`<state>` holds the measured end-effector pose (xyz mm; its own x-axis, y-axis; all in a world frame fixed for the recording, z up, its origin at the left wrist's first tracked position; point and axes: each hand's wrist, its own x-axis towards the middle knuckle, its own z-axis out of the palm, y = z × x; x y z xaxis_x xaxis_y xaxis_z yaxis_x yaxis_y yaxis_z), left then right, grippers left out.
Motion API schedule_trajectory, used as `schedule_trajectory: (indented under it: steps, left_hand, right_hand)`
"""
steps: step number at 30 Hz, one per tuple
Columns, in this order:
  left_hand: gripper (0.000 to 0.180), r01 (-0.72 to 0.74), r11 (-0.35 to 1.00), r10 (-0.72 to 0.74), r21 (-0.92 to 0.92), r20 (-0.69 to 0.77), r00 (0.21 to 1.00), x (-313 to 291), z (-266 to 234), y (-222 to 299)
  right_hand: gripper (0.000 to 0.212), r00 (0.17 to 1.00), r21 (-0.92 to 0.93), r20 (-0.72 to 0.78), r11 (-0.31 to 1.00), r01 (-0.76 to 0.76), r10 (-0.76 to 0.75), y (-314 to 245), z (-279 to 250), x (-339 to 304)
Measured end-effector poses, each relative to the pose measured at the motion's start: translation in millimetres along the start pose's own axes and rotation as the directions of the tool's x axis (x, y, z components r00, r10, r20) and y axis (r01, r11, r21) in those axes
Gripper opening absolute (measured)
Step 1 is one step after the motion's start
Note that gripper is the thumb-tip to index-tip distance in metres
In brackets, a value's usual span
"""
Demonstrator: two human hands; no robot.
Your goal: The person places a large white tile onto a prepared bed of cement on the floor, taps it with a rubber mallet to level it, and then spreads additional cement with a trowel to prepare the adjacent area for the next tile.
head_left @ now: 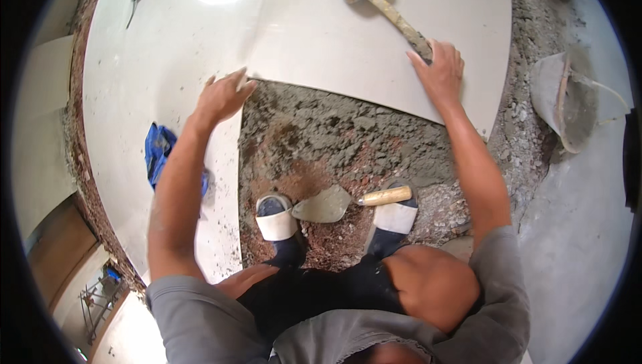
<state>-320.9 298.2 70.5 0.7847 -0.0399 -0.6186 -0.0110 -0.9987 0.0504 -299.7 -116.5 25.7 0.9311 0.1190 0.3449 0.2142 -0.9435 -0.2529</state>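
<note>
Presently, the mallet (393, 16) is met at its handle end by the right hand (443, 77), closure unclear, while the left hand (223, 100) is held loosely spread over white tile (127, 130).

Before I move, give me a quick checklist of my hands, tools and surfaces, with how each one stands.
1. Mallet within reach: ok, right hand at its handle's end.
2. Right hand's grip firm: cannot tell.
3. Left hand free of tools: ok.
4. Trowel clear of feet: not ok, blade between the slippers, handle by the right one.
5. Left-hand slab clean: not ok, crumbs and a blue item on it.
6. Grey mix smooth: not ok, lumpy.
</note>
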Motion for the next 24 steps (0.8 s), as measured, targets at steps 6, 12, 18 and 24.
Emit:
schedule_trajectory:
  steps: [6,12,18,24]
  left_hand:
    - [0.052,0.138,0.978,-0.168,-0.154,-0.204,0.965,-150.8,11.7,-112.8]
    - [0.056,0.277,0.797,-0.466,-0.537,-0.254,0.847,-212.1,112.1,-153.0]
    - [0.061,0.348,0.877,-0.478,-0.331,-0.529,0.701,-197.7,176.8,-148.5]
    - [0.058,0.400,0.733,-0.638,-0.550,-0.353,0.685,-187.5,151.0,-171.8]
  right_hand:
    - [0.039,0.585,0.387,0.652,0.875,0.289,-0.482,-54.5,-81.6,-153.4]
    - [0.040,0.517,0.387,0.720,0.886,0.256,-0.463,-69.8,-90.7,-205.6]
    - [0.038,0.267,0.137,0.954,0.991,0.005,-0.134,-86.5,-140.3,-157.7]
    - [0.045,0.461,0.218,0.870,0.975,-0.037,-0.177,-125.8,-135.8,-107.6]
